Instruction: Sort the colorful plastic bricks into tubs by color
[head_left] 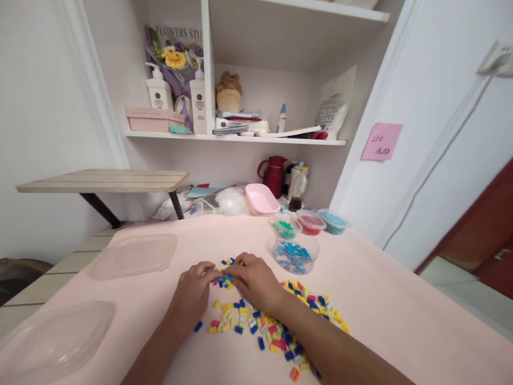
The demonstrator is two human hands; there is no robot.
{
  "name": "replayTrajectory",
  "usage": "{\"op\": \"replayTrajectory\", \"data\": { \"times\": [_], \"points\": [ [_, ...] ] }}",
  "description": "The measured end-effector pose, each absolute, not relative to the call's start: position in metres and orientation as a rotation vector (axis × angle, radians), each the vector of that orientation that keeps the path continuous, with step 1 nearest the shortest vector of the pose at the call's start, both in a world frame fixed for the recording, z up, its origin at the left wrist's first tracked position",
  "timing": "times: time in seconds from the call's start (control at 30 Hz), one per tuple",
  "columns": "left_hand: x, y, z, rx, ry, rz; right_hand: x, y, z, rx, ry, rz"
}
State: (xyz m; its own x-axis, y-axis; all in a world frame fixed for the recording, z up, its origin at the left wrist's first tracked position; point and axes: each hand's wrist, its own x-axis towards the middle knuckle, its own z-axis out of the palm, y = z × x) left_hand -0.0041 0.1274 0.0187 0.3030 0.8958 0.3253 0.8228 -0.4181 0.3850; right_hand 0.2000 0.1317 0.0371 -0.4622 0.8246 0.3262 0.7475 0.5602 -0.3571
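A small cluster of toy building bricks in yellow, blue and pink lies between my hands in the middle of the table. My left hand is at its left side, thumb and forefinger drawn together at the edge of the cluster. From the right, my right hand reaches over it with bent fingers and the fingertips down among the bricks. Whatever sits between the fingertips of either hand is too small to make out. A larger spread of mixed bricks lies under and around my right forearm, which hides part of it.
Behind my right hand stands a clear tub of blue bricks. Farther back are tubs of green pieces, red pieces and light blue pieces. Clear lids lie at left. A pink basin and red jug stand behind.
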Motion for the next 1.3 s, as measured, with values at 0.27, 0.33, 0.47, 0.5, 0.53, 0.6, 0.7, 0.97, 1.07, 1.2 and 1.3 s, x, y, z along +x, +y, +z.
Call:
{"op": "replayTrajectory", "data": {
  "times": [0.27, 0.33, 0.47, 0.5, 0.53, 0.6, 0.7, 0.97, 1.07, 1.2, 1.3],
  "points": [
    [-0.006, 0.128, 0.018, 2.354, 1.593, 0.826, 0.2, 0.132, 0.038, -1.27, -2.246, 0.375],
    [-0.007, 0.128, 0.019, 2.32, 1.581, 0.875, 0.202, 0.135, 0.036, -1.275, -2.195, 0.428],
    [-0.007, 0.126, 0.023, 2.244, 1.566, 0.966, 0.207, 0.144, 0.027, -1.273, -2.0, 0.623],
    [-0.007, 0.125, 0.024, 2.232, 1.558, 0.982, 0.208, 0.147, 0.025, -1.25, -1.933, 0.701],
    [-0.007, 0.125, 0.024, 2.222, 1.552, 0.999, 0.209, 0.149, 0.023, -1.22, -1.866, 0.778],
    [-0.007, 0.125, 0.024, 2.197, 1.548, 1.034, 0.212, 0.153, 0.023, -1.158, -1.759, 0.898],
    [-0.007, 0.126, 0.023, 2.141, 1.57, 1.086, 0.216, 0.155, 0.028, -1.11, -1.632, 1.032],
    [-0.009, 0.129, 0.023, 2.039, 1.628, 1.169, 0.228, 0.153, 0.044, -0.986, -1.034, 1.494],
    [-0.01, 0.131, 0.021, 2.02, 1.647, 1.157, 0.231, 0.154, 0.046, -0.97, -0.887, 1.581],
    [-0.011, 0.132, 0.017, 2.001, 1.654, 1.172, 0.235, 0.153, 0.052, -0.983, -0.846, 1.633],
    [-0.01, 0.132, 0.016, 1.996, 1.653, 1.193, 0.236, 0.151, 0.054, -0.993, -0.924, 1.581]
  ]
}}
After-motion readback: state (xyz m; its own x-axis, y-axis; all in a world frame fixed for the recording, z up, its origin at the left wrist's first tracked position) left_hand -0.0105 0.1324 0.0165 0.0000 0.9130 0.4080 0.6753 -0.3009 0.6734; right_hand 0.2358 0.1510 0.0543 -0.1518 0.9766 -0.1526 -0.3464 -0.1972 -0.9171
